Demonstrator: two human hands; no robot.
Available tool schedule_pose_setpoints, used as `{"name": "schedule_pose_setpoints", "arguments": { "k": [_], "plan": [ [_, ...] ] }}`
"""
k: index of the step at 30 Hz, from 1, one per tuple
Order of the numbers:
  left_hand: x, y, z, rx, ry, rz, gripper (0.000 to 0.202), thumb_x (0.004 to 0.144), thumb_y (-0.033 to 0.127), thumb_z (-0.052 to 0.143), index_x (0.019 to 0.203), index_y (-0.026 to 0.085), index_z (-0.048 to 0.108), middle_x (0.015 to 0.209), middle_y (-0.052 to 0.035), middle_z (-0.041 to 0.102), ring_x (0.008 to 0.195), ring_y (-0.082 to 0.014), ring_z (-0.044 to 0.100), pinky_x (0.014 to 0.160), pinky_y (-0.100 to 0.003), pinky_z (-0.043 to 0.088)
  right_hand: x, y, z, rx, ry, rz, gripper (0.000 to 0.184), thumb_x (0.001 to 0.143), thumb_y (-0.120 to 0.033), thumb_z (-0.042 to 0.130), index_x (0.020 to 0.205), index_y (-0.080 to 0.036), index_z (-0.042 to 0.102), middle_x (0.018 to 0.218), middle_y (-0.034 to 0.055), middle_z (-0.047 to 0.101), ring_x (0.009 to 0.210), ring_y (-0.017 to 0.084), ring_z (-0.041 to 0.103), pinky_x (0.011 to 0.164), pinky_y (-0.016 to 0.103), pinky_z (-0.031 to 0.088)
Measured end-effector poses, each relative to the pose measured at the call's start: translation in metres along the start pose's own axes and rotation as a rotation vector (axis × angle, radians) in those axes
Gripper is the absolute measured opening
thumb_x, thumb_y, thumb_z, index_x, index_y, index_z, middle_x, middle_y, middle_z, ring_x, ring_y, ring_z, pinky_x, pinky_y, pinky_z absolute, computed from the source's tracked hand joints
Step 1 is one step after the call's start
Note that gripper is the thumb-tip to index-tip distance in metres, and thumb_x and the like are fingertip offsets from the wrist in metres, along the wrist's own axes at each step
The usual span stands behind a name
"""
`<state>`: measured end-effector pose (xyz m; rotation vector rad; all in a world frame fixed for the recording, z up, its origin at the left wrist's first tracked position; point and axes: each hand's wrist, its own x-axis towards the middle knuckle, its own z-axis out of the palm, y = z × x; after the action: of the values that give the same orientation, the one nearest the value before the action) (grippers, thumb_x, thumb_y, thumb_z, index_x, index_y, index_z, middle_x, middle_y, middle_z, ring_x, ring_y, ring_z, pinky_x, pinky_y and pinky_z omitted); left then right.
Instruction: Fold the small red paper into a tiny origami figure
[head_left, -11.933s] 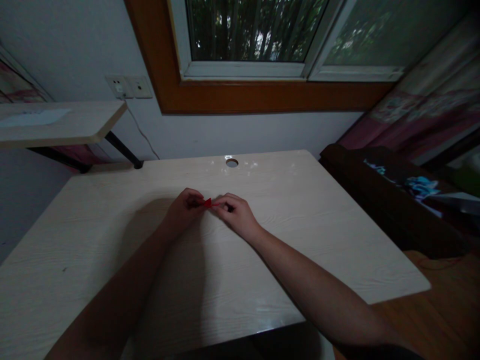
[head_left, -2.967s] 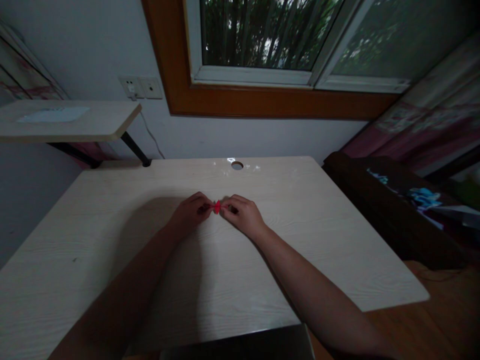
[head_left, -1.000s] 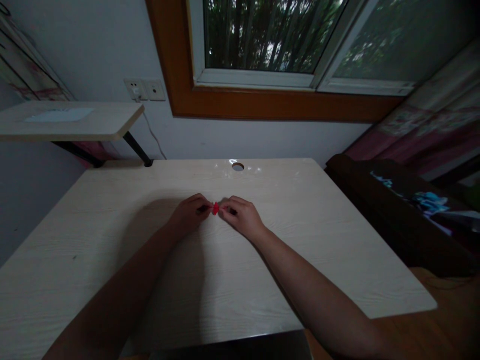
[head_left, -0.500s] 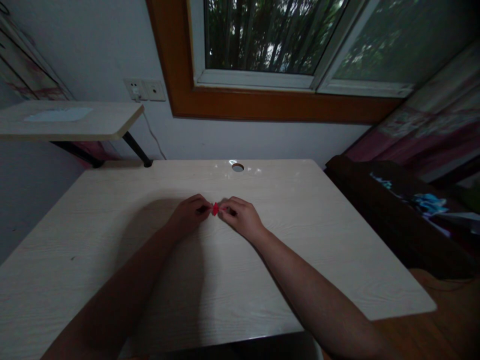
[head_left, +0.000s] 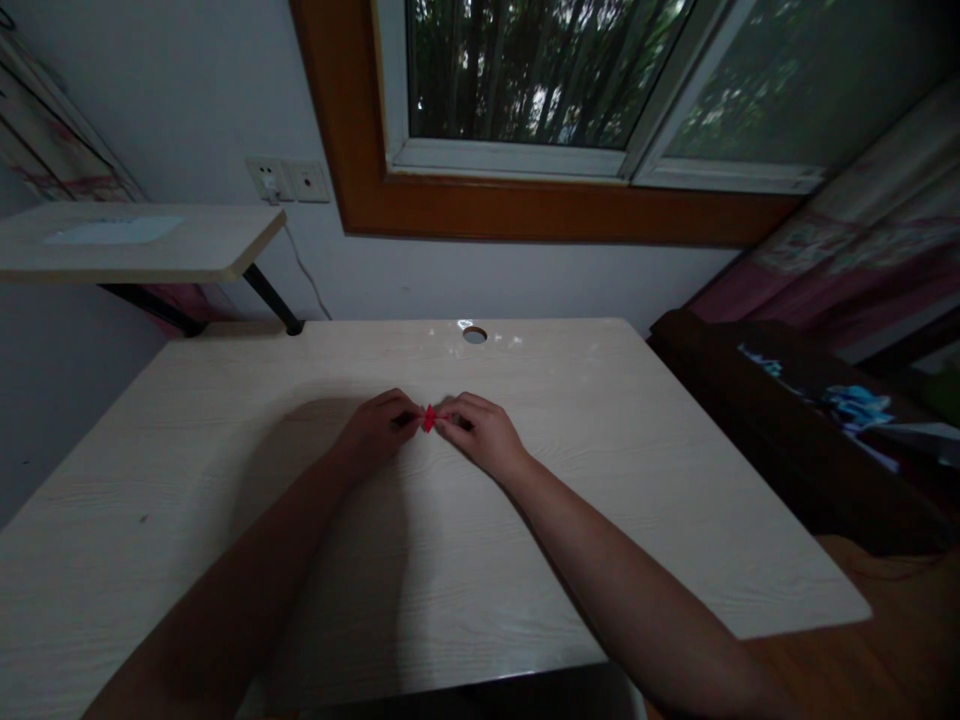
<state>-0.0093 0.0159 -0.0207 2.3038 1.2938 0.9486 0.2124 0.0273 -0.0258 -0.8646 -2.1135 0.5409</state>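
Observation:
A tiny folded piece of red paper [head_left: 428,418] is pinched between both my hands just above the pale wooden desk [head_left: 225,500]. My left hand [head_left: 379,430] grips its left side with curled fingers. My right hand [head_left: 480,432] grips its right side, fingertips pressed together. Most of the paper is hidden by my fingers. Both forearms reach in from the bottom of the view.
The desk has a round cable hole [head_left: 474,335] near its far edge. A small raised shelf [head_left: 150,245] stands at the back left under wall sockets [head_left: 289,181]. A dark bed frame [head_left: 787,420] runs along the right side. A window is above.
Since twelve seconds ago the red paper has become smaller and more tightly folded. Over the last second my hands and the paper have barely moved.

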Motion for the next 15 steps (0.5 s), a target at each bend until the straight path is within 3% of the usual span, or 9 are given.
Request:
{"name": "schedule_pose_setpoints", "arguments": {
  "k": [15],
  "plan": [
    [-0.0005, 0.0026, -0.0002, -0.054, -0.001, 0.009, 0.008, 0.089, 0.024, 0.061, 0.092, 0.019, 0.068, 0.09, -0.0023, 0.064, 0.079, -0.0112, 0.062, 0.075, -0.023, 0.052, -0.0005, -0.0022, 0.0012, 0.025, 0.032, 0.016, 0.008, 0.092, -0.026, 0.066, 0.091, -0.022, 0.073, 0.085, 0.0022, 0.067, 0.072, 0.013, 0.06, 0.067, 0.023, 0.044]
  ]
}}
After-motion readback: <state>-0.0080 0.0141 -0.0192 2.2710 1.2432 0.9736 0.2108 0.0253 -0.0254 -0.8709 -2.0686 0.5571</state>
